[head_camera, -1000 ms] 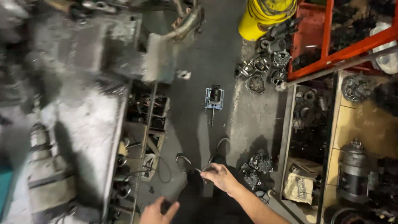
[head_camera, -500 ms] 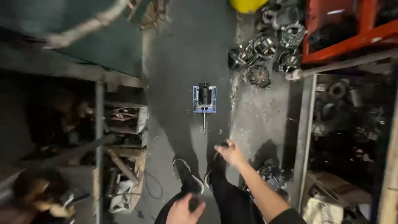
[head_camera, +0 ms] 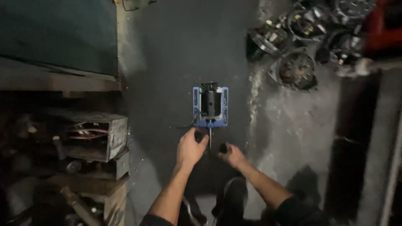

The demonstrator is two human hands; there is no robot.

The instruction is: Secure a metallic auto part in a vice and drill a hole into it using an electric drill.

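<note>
While our left hand (head_camera: 190, 147) and right hand (head_camera: 232, 155) clamp fingers on its dark handles, we judge the blue-framed tool (head_camera: 210, 104) on the floor (head_camera: 167, 54) heavy, rigid, best gripped there.

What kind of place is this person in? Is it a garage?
Probably a repair workshop or parts store. Round metal machine parts lie heaped on the grimy concrete floor, cluttered shelves hold scrap, and the left hand and right hand grip the handle of a small blue-framed tool.
</note>
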